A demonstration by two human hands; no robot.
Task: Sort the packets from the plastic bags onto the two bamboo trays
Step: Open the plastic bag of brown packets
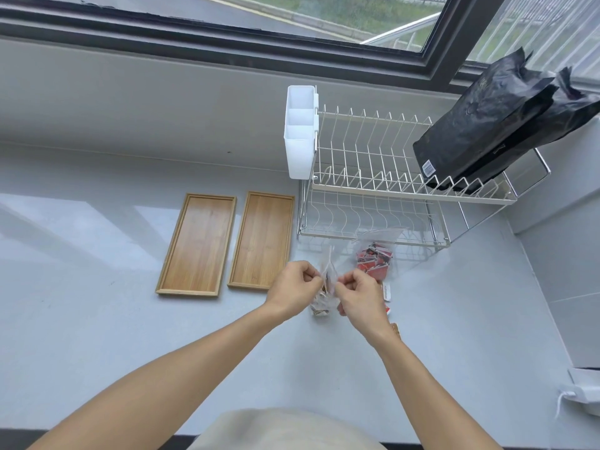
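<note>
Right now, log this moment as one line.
left hand + right hand: pulling clear bag open | bamboo trays: empty | red-packet bag: untouched

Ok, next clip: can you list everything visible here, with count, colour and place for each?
bamboo trays: two, light brown, side by side on the counter, nothing on them
held plastic bag: one, clear with pale packets inside, between both hands
second plastic bag: one, clear with red packets, on the counter before the rack
loose packets: a few, red and white, partly hidden behind the right hand
dish rack: one, white wire, two tiers, right of the trays
utensil holder: one, white, on the rack's left end
foil bags: two, black, on the rack's upper tier
left hand: pinching the bag's top
right hand: pinching the bag's top
</note>
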